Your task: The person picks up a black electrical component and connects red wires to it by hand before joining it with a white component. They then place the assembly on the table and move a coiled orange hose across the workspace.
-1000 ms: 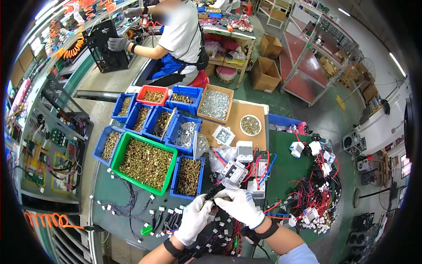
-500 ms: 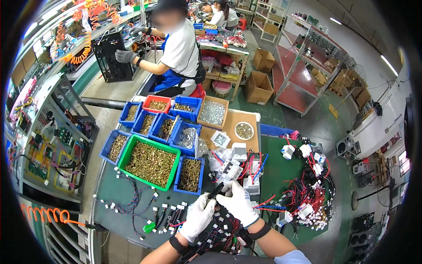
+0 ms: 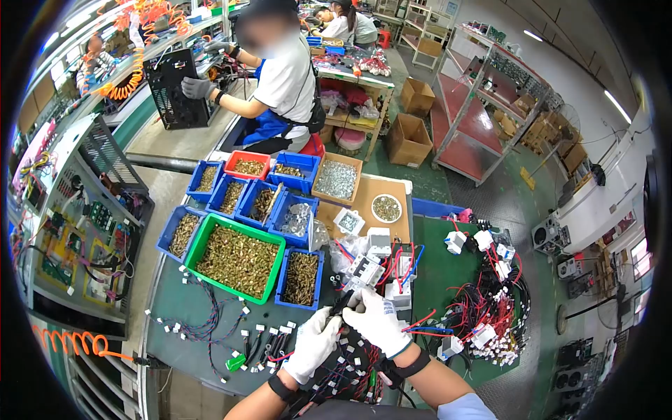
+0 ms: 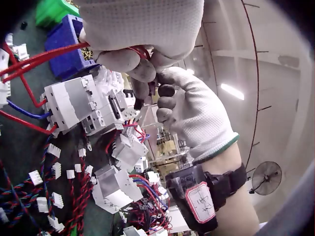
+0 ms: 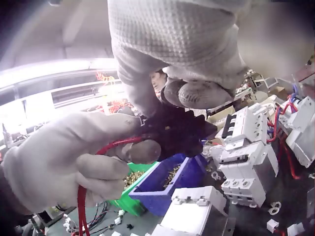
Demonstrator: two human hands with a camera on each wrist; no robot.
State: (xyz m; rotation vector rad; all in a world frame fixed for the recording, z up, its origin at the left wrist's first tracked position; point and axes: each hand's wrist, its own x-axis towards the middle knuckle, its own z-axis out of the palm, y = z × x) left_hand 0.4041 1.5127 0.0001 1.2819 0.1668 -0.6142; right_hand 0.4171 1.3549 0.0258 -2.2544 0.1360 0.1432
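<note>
Both white-gloved hands meet over the near part of the bench, at a small black plastic part (image 5: 184, 132) whose exact kind I cannot tell. My left hand (image 3: 313, 346) pinches it between thumb and fingers, and red wires (image 5: 82, 201) run through that hand. From the other side my right hand (image 3: 378, 323) grips the same part with curled fingers. In the left wrist view, gloved fingers cover most of the part. Just beyond the hands lies a white circuit breaker (image 3: 365, 271) with black switches.
A green bin (image 3: 238, 259) of brass-coloured hardware and a blue bin (image 3: 301, 278) stand left of the hands. Wire bundles (image 3: 483, 315) with white connectors lie on the right. Loose cables (image 3: 269, 343) lie nearer me. Across the bench another person (image 3: 283, 87) handles a black panel (image 3: 175, 89).
The head view has tilted up, then settled. Both hands keep hold of the black plastic part, with only slight finger movement. The other person's head has come into view.
</note>
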